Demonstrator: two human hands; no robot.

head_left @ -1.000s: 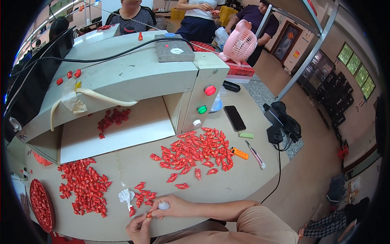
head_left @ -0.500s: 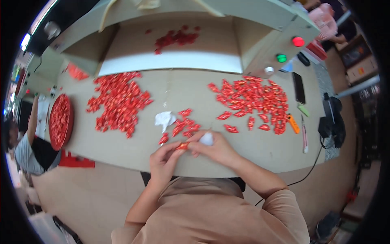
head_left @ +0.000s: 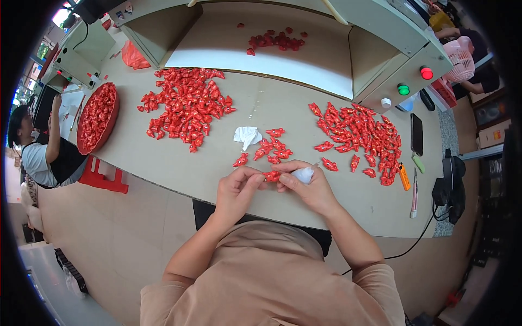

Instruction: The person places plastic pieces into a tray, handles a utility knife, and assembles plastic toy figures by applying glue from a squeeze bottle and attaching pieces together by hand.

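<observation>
Looked smooth and glossy, like moulded plastic, on the near red piece [head_left: 272, 176], with bright highlights; shone alike across the left pile [head_left: 187, 108] and the right pile [head_left: 364, 138]. Seemed whitish, cloudy plastic in the squeeze bottle [head_left: 303, 174]. Resembled soft, crumpled paper in the white wad [head_left: 247, 136], matt throughout. Appeared smooth and dull on the beige table [head_left: 370, 209]. Suggested painted metal, low in sheen, on the far housing [head_left: 394, 103], with shiny plastic on the red button [head_left: 426, 73]. Looked like thin, wrinkled plastic film in the far-left bag [head_left: 134, 56], hard plastic in the left stool [head_left: 104, 177], speckled stone in the right slab [head_left: 448, 131], and matt cloth in the near brown shirt [head_left: 293, 271].
</observation>
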